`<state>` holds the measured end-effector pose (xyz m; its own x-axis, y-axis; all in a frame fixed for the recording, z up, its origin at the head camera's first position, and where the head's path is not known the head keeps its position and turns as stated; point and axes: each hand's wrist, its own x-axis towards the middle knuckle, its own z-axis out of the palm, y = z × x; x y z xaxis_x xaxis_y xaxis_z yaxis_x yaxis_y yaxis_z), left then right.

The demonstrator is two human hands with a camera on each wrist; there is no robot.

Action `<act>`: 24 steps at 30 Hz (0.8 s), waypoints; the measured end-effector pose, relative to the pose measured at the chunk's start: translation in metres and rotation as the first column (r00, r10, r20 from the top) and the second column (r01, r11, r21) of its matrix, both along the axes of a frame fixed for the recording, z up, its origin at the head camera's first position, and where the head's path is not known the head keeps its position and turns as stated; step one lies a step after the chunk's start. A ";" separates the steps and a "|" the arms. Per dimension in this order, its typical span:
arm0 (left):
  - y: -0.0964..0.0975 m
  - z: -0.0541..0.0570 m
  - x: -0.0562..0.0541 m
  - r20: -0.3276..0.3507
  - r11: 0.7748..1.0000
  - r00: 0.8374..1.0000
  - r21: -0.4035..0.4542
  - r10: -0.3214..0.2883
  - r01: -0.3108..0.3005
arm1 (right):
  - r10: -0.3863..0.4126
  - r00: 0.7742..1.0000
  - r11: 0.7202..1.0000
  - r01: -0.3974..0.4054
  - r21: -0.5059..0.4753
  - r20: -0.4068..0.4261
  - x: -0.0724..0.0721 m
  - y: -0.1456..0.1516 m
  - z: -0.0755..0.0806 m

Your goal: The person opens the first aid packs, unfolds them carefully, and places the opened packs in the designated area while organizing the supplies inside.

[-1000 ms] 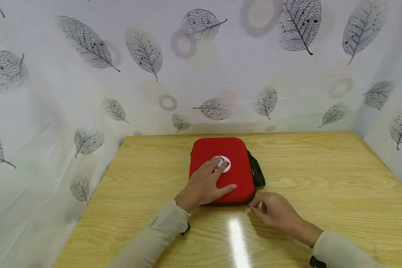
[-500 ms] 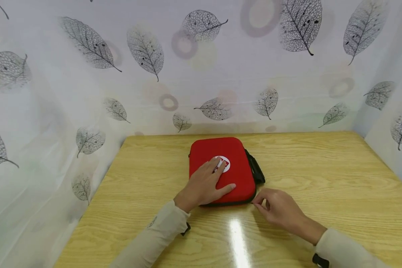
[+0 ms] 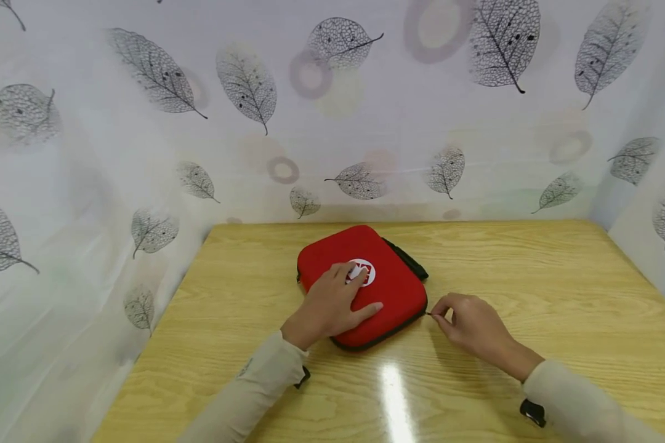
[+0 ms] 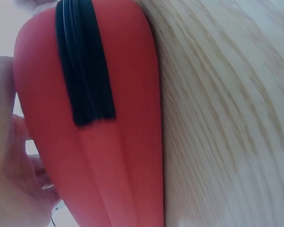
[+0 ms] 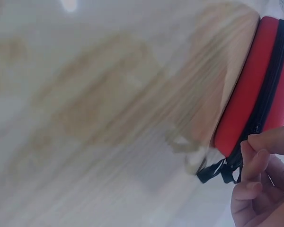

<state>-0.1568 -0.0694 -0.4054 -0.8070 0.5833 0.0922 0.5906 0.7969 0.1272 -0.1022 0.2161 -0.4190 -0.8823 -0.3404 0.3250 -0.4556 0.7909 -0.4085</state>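
Observation:
A red zip case point(image 3: 396, 289) lies turned at an angle on the wooden table, a white round emblem point(image 3: 369, 266) on its lid. Across the lid rests my left hand point(image 3: 329, 301), fingers spread and partly covering the emblem. At the case's right-hand corner my right hand point(image 3: 473, 326) pinches a small dark zipper pull point(image 3: 429, 314) between thumb and forefinger. The right wrist view has these fingertips at the black zipper point(image 5: 270, 90), which looks closed along the visible side. In the left wrist view, the black zipper tape point(image 4: 85, 66) ends against red fabric.
A black carry handle point(image 3: 407, 258) sticks out from the case's far right side. The wooden table point(image 3: 532, 277) runs back to a white curtain point(image 3: 366, 123) printed with leaves, which also hangs at both sides.
The case has turned counterclockwise under my left hand, its near right corner swinging right and away. My right hand, pinching the zipper pull, has moved slightly right and farther from me.

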 end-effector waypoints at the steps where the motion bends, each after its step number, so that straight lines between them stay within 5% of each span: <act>1: -0.001 0.000 0.000 -0.004 1.000 1.000 0.002 -0.001 0.001 | -0.006 1.000 1.000 0.006 0.003 -0.004 -0.003 0.001 0.000; 12: -0.011 0.001 -0.002 0.027 1.000 1.000 0.017 -0.012 0.012 | -0.065 0.998 0.997 0.065 0.042 0.006 -0.032 0.007 0.001; 24: -0.015 -0.002 -0.002 -0.062 0.996 0.996 0.058 -0.057 0.061 | -0.083 0.996 0.995 0.080 0.060 0.040 -0.064 0.011 0.005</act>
<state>-0.1593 -0.0839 -0.4070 -0.7632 0.6218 0.1756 0.6444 0.7524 0.1364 -0.1661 0.2271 -0.4141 -0.9204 -0.2842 0.2686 -0.3720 0.8479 -0.3778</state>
